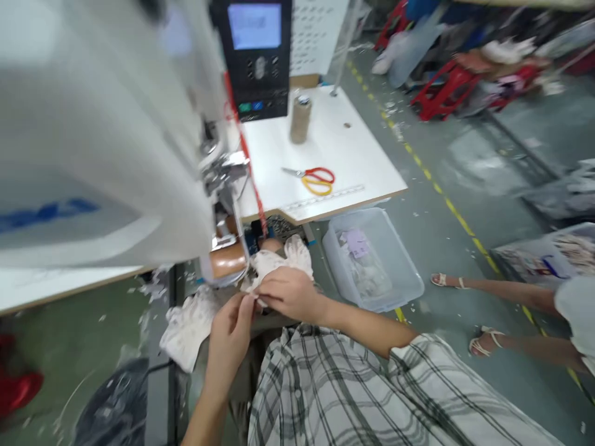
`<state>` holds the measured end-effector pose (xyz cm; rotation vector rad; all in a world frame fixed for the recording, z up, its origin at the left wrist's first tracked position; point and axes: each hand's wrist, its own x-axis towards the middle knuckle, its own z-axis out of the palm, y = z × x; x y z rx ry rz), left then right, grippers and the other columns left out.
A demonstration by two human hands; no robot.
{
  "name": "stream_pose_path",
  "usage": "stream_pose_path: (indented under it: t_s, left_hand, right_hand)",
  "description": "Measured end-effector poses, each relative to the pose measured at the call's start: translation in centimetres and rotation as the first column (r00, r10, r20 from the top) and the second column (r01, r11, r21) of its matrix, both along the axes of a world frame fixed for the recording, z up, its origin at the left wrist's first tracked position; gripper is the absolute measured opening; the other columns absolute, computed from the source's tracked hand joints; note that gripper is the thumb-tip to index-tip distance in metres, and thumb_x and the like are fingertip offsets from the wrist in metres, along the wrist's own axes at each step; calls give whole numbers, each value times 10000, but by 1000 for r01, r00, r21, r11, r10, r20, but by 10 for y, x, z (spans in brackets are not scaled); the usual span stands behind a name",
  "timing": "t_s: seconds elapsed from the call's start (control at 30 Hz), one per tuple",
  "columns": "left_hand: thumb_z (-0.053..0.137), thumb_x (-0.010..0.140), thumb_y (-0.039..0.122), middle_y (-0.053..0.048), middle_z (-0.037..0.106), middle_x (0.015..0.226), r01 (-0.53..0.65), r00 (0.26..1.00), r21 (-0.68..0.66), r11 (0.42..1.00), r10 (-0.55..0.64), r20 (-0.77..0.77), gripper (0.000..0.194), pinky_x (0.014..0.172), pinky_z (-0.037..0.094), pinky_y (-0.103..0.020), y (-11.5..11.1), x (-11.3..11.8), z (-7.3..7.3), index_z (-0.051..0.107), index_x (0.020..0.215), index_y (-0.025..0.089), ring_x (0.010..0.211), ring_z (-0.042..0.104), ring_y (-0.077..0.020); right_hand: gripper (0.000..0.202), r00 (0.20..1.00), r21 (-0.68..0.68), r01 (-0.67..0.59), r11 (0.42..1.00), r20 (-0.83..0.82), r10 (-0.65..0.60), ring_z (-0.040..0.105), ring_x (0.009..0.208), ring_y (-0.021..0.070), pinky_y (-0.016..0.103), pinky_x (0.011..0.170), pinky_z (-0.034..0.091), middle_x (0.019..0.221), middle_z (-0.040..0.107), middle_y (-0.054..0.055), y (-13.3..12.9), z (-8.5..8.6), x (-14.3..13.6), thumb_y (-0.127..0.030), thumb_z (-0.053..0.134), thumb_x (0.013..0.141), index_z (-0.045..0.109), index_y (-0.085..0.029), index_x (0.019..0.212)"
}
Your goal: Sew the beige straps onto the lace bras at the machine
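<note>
My left hand and my right hand meet over my lap, thumbs and fingers pinching the edge of a pale printed fabric piece. The cloth spreads out to the left of my left hand, and another part of pale cloth shows beyond my right hand. Just past my fingers is the narrow arm end of a sewing machine, with its metal presser parts above. The white machine head fills the upper left. Exactly how the pinched edge lies is hidden by my fingers.
Scissors with red and yellow handles and a thread cone rest on the white table. A control panel stands behind. A clear plastic bin sits on the floor at right, near another person's legs.
</note>
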<state>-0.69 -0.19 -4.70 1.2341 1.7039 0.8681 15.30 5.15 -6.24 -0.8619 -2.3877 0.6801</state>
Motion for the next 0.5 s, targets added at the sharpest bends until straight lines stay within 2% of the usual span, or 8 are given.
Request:
stream_pose_path:
  t_s: [0.1, 0.17, 0.23, 0.27, 0.3, 0.4, 0.5]
  left_hand:
    - [570, 727, 775, 25, 481, 516, -40, 996, -98, 994, 47, 75, 587, 546, 369, -263, 7, 1, -10, 559, 600, 202, 558, 451, -148]
    - [632, 618, 835, 41, 441, 494, -49, 976, -180, 982, 85, 201, 643, 526, 357, -259, 13, -1, -15, 593, 623, 193, 537, 429, -138]
    - [699, 545, 829, 45, 461, 514, -64, 939, -229, 971, 136, 315, 672, 513, 354, -257, 16, -4, -17, 658, 703, 177, 521, 409, -124]
    - [733, 522, 808, 44, 479, 529, -81, 923, -241, 967, 164, 349, 676, 506, 350, -255, 17, -5, -16, 685, 740, 169, 514, 398, -116]
    - [761, 512, 782, 41, 494, 540, -100, 909, -248, 964, 189, 371, 671, 500, 344, -252, 17, -6, -15, 704, 764, 163, 511, 390, -109]
    - [825, 522, 681, 32, 521, 566, -156, 836, -249, 956, 262, 482, 594, 494, 316, -230, 14, -8, -7, 720, 760, 147, 529, 400, -93]
    - [873, 503, 584, 37, 513, 591, -194, 701, -263, 945, 321, 637, 526, 493, 286, -209, 11, -14, -1, 707, 730, 139, 536, 393, -70]
  right_hand:
    - [180, 986, 23, -40, 999, 164, 36, 700, 917, 135, 234, 826, 567, 956, 759, -61, 18, 5, 10, -325, 566, 960, 737, -286, 921]
    - [160, 959, 45, 73, 996, 273, -82, 686, 961, 115, 200, 863, 546, 1017, 752, -78, 49, 16, 26, -289, 578, 958, 733, -293, 999]
    - [284, 883, 91, 276, 957, 370, -290, 662, 1044, 147, 255, 946, 517, 1150, 724, -8, 93, 33, 47, -185, 460, 1001, 692, -246, 1155]
    - [361, 835, 114, 356, 928, 406, -370, 650, 1067, 171, 299, 965, 506, 1187, 706, 40, 117, 43, 57, -129, 375, 1012, 664, -219, 1209]
    - [375, 789, 127, 413, 902, 445, -424, 649, 1050, 198, 329, 948, 506, 1165, 704, 87, 140, 53, 66, -93, 366, 994, 661, -187, 1207]
    - [320, 689, 129, 482, 866, 555, -466, 626, 1058, 282, 388, 914, 485, 1171, 664, 210, 191, 74, 76, -104, 478, 936, 636, -100, 1214]
    - [297, 661, 85, 460, 884, 631, -405, 624, 1021, 335, 413, 835, 470, 1107, 650, 272, 202, 72, 68, -127, 458, 937, 639, -37, 1155]
